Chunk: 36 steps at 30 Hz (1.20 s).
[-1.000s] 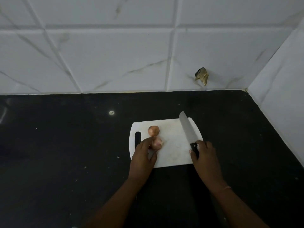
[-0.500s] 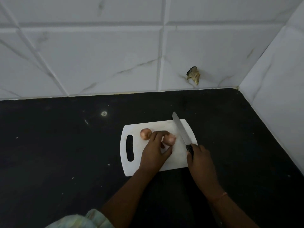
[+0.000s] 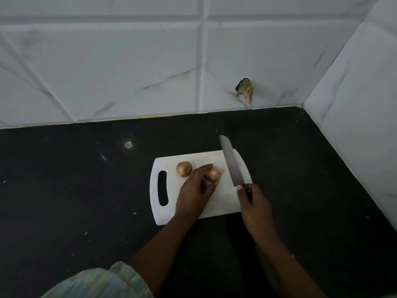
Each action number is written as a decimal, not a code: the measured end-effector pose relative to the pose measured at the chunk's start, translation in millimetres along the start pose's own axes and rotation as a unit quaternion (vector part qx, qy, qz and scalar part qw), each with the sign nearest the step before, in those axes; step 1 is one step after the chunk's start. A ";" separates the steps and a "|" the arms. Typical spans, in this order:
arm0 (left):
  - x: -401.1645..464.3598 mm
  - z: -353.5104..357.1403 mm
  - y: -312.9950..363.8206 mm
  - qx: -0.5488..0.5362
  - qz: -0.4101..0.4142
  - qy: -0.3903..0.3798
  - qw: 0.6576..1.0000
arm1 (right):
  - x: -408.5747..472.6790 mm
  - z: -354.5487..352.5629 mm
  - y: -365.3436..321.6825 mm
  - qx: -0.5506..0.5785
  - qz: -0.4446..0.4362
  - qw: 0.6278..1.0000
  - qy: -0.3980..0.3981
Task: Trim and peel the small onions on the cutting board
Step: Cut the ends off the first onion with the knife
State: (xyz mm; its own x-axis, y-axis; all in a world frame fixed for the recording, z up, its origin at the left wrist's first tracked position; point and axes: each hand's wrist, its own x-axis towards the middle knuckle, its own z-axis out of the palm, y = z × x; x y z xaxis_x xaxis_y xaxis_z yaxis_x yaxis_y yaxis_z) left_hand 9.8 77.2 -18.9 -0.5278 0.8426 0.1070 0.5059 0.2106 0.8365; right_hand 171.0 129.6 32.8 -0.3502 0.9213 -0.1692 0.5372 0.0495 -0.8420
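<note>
Hands are both working over the white rectangular plastic cutting board (image 3: 217, 203), which is lying on the black stone surface (image 3: 64, 190) with its slot handle at the board's 9 o'clock edge.

Left hand (image 3: 194, 191) is pinching the near small brown-pink onion (image 3: 212, 174): index finger is curling over the onion's 10 o'clock side, thumb is pressing at its 6 o'clock. That onion is sitting on the board, a little toward 12 o'clock from the board's centre.

Second small golden-brown onion (image 3: 184, 168) is sitting free on the board at 9 o'clock of the held one, just beside the left hand's index finger; cannot tell if they are touching. Skins look intact on both.

Right hand (image 3: 255, 208) is gripping the black handle of the steel-bladed kitchen knife (image 3: 231, 162), fingers wrapped round it, thumb tip lying at the blade's heel. Blade is pointing toward 12 o'clock, tip overhanging the board's far edge, and is running along the board's 3 o'clock side. Blade is near the held onion at its 3 o'clock, not touching it. Cannot tell if the edge is resting on the board or hovering.

White marble-pattern tiled wall (image 3: 129, 72) is standing at 12 o'clock, with a broken hole (image 3: 245, 90) in one tile at 1 o'clock. Pale green sleeve (image 3: 103, 282) is showing at 7 o'clock.
</note>
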 end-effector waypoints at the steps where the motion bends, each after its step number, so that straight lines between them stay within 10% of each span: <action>1: 0.4 0.0 0.5 0.004 0.000 -0.001 1.000 | -3.8 3.0 -3.3 -0.005 -0.011 1.000 -0.010; 28: 2.7 2.2 -0.1 0.058 0.010 -0.010 0.998 | -7.5 3.8 -6.0 -0.151 -0.033 0.987 -0.033; 36: 3.7 1.7 1.0 0.066 0.025 -0.012 0.997 | -4.7 12.6 -15.8 -0.343 -0.052 0.938 -0.009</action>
State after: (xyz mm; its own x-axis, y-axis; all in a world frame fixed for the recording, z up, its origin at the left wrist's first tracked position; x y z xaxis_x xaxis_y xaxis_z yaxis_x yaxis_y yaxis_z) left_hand 9.6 81.4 -18.6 -0.4840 0.8649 0.1327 0.6169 0.2297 0.7528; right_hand 154.5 119.6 40.4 -0.4367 0.8918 -0.1180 0.8649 0.3802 -0.3277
